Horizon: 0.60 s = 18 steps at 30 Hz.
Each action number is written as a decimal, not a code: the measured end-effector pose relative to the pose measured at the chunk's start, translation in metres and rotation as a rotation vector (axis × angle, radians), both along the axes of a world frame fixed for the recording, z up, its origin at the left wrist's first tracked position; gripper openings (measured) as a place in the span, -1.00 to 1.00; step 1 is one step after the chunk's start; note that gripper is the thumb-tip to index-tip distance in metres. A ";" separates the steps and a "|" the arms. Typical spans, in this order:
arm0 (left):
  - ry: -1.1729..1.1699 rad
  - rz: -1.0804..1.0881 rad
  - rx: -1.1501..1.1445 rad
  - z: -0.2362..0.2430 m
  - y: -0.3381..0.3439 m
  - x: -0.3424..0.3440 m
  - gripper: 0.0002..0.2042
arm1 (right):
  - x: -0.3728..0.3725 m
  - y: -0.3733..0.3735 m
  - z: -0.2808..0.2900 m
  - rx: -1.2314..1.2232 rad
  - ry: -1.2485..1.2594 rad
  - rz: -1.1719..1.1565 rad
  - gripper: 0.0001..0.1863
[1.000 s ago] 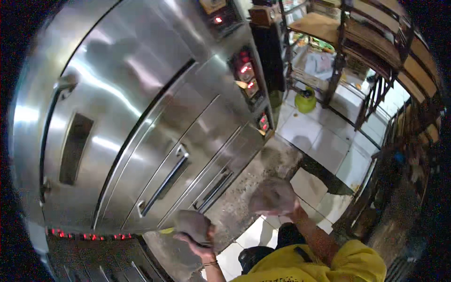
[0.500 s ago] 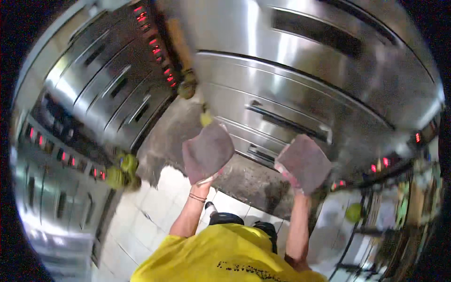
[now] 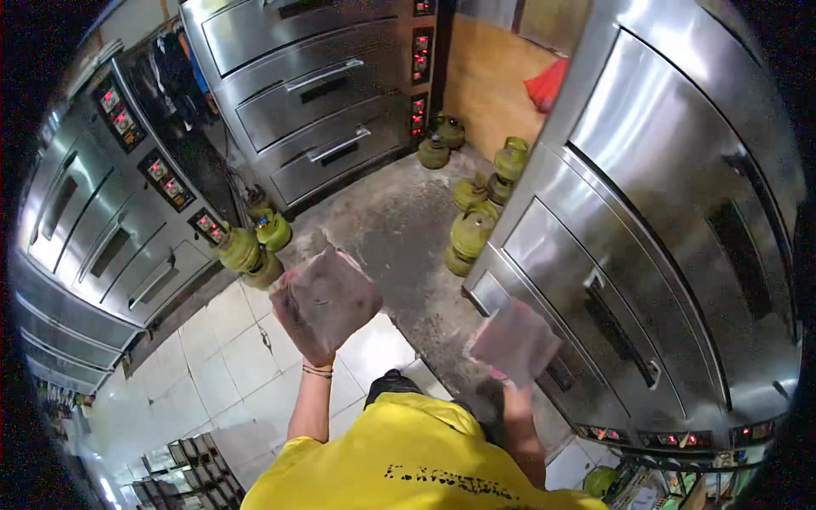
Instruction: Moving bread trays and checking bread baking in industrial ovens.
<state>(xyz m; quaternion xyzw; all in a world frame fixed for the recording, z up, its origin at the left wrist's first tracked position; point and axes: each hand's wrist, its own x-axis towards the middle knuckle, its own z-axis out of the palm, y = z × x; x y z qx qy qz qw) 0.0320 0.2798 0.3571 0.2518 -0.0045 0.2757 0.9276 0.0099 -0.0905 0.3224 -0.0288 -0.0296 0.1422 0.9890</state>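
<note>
A worn square oven pad [image 3: 330, 297], greyish-pink with frayed edges, covers my left hand [image 3: 321, 360] in front of my body. A second pad of the same sort [image 3: 515, 342] covers my right hand [image 3: 515, 394], somewhat lower and blurred. Only wrists and forearms show below the pads, a thin dark band circling the left wrist. Both sets of fingers are hidden, so whether they grip the pads or sit inside them is unclear. The right pad appears in front of the lower part of a steel deck oven [image 3: 561, 255]; whether it touches is not clear.
Another deck oven [image 3: 263, 119] stands ahead, and a third [image 3: 110, 221] at the left. Green gas cylinders [image 3: 473, 231] line the right oven; more cylinders [image 3: 240, 248] stand by the left one. White tiles [image 3: 212, 374] meet a rough dark floor [image 3: 391, 246]. A rack [image 3: 191, 476] stands lower left.
My view has swung left: the large oven that was ahead is now on the right, and the far oven has come to the front. Both pads remain over my hands, held out before me.
</note>
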 end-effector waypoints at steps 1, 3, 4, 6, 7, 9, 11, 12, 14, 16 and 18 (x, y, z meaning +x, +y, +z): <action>-0.030 -0.056 -0.108 -0.003 -0.004 0.007 -0.70 | 0.012 0.000 -0.013 0.020 -0.072 0.096 -0.60; 0.096 -0.170 -0.194 0.008 -0.019 0.014 -0.75 | 0.042 0.009 -0.030 0.073 -0.221 0.305 -0.55; 0.099 -0.158 -0.185 -0.003 -0.010 0.017 -0.75 | 0.058 0.018 -0.017 0.085 -0.220 0.315 -0.55; 0.303 -0.503 0.400 -0.028 0.016 0.000 -0.72 | 0.062 0.035 0.027 0.341 -0.235 0.696 -0.53; 0.313 -0.505 0.408 -0.027 0.018 -0.004 -0.72 | 0.059 0.039 0.028 0.353 -0.231 0.691 -0.53; 0.493 -0.408 0.569 -0.026 0.017 -0.010 -0.76 | 0.059 0.047 0.026 -0.038 -0.263 0.491 -0.51; 0.666 -0.284 0.728 -0.025 0.019 -0.014 -0.79 | 0.067 0.057 0.022 -0.417 -0.296 0.287 -0.49; 0.685 -0.271 0.705 -0.049 -0.001 -0.037 -0.79 | 0.055 0.036 0.003 -0.424 -0.287 0.316 -0.49; 0.792 -0.146 0.637 -0.089 -0.021 -0.085 -0.79 | 0.018 0.009 -0.039 -0.322 -0.056 0.273 -0.48; 0.921 -0.023 0.580 -0.103 -0.028 -0.137 -0.78 | -0.024 -0.003 -0.056 -0.218 0.200 0.226 -0.47; 1.001 0.070 0.459 -0.097 -0.037 -0.178 -0.80 | -0.037 -0.007 -0.039 -0.459 0.053 0.188 -0.46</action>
